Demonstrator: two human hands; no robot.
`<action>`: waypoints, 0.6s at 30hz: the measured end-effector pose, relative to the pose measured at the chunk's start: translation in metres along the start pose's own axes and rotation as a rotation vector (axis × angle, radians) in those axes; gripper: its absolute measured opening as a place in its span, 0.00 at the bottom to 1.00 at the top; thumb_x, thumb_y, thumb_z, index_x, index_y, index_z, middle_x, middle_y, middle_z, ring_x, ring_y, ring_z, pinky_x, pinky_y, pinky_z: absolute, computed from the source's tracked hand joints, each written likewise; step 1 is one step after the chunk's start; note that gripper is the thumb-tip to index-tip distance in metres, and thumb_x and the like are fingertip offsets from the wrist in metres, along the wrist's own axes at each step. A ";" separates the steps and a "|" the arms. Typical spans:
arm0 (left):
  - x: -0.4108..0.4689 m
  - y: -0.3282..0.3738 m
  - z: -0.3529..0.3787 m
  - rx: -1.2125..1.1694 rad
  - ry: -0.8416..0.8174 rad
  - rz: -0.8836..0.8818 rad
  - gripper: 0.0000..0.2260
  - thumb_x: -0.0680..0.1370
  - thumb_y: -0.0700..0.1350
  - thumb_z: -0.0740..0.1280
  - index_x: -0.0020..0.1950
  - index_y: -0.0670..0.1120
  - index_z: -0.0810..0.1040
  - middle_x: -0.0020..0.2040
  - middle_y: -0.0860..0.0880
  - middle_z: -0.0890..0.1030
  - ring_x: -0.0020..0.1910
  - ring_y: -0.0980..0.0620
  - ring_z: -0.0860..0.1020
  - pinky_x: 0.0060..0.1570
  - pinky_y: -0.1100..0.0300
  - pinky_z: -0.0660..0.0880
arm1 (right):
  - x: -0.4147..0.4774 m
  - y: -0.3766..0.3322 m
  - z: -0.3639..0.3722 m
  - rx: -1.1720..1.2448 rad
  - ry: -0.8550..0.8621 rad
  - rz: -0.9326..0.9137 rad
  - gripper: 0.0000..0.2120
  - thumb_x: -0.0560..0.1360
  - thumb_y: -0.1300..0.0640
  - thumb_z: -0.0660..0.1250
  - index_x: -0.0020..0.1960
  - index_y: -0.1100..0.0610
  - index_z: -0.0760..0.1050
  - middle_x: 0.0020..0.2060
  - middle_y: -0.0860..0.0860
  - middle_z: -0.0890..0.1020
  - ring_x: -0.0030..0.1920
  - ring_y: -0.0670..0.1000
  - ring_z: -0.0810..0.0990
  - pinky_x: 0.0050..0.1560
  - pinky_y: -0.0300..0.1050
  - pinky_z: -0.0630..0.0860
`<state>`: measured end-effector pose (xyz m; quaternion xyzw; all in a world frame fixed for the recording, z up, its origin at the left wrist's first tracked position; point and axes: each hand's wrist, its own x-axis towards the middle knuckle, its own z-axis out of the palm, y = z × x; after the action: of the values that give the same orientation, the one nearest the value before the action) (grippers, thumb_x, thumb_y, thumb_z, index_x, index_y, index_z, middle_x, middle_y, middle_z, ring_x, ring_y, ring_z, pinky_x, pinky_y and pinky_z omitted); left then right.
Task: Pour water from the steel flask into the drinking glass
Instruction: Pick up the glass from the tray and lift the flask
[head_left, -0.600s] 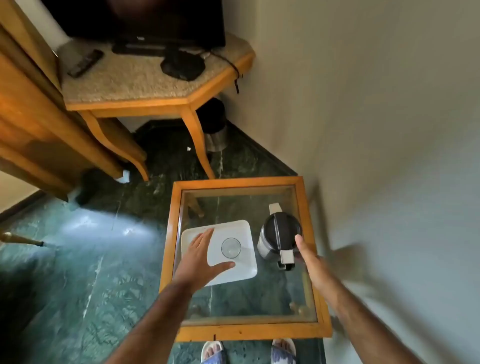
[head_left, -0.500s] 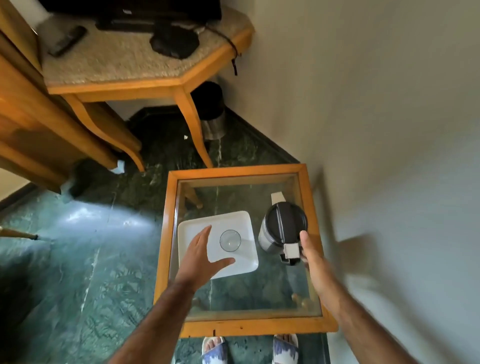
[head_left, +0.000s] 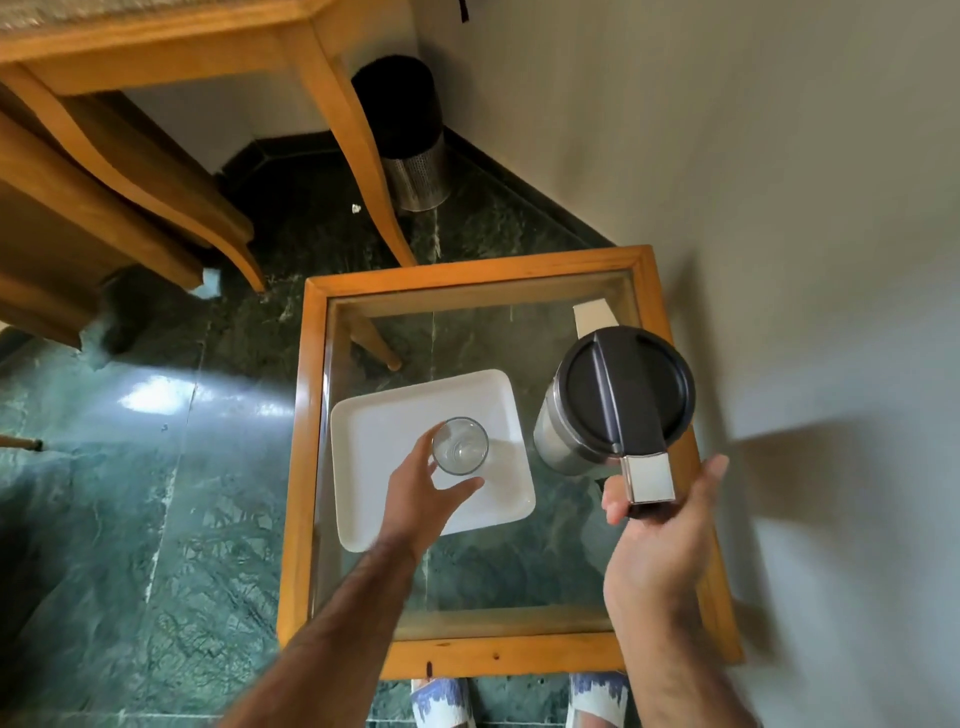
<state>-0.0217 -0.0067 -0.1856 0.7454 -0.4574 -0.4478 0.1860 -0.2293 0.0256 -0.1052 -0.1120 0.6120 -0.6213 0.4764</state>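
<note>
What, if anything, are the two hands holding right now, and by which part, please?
Neither hand has closed yet. The right hand cups open around the steel flask handle; the left hand reaches the drinking glass, contact unclear.

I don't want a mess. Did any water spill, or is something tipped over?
Nothing stands out. The drinking glass stands upright on the white tray, the steel flask stands upright with its lid on, and no puddle shows on the glass table.
</note>
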 end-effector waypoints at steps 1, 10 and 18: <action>0.003 -0.001 0.003 -0.016 0.018 0.003 0.35 0.70 0.48 0.84 0.74 0.55 0.73 0.71 0.54 0.79 0.68 0.48 0.79 0.71 0.47 0.76 | 0.004 0.003 0.003 0.012 0.014 -0.009 0.35 0.84 0.33 0.50 0.30 0.51 0.79 0.22 0.50 0.73 0.27 0.53 0.71 0.46 0.48 0.72; 0.004 -0.003 0.011 -0.056 0.105 0.078 0.31 0.69 0.47 0.85 0.66 0.63 0.74 0.62 0.58 0.81 0.59 0.51 0.80 0.65 0.52 0.79 | 0.028 0.004 -0.007 0.174 0.122 0.041 0.16 0.85 0.51 0.57 0.40 0.52 0.73 0.26 0.47 0.72 0.25 0.44 0.70 0.29 0.36 0.66; -0.013 0.004 -0.018 -0.045 0.100 0.137 0.30 0.69 0.49 0.85 0.64 0.65 0.75 0.60 0.65 0.80 0.59 0.58 0.80 0.64 0.58 0.77 | 0.056 -0.038 -0.006 0.243 0.099 0.085 0.22 0.84 0.45 0.60 0.34 0.51 0.64 0.19 0.45 0.64 0.21 0.46 0.60 0.30 0.45 0.55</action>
<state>-0.0115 0.0001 -0.1664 0.7294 -0.4873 -0.4063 0.2557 -0.2799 -0.0191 -0.0978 0.0034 0.5592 -0.6750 0.4813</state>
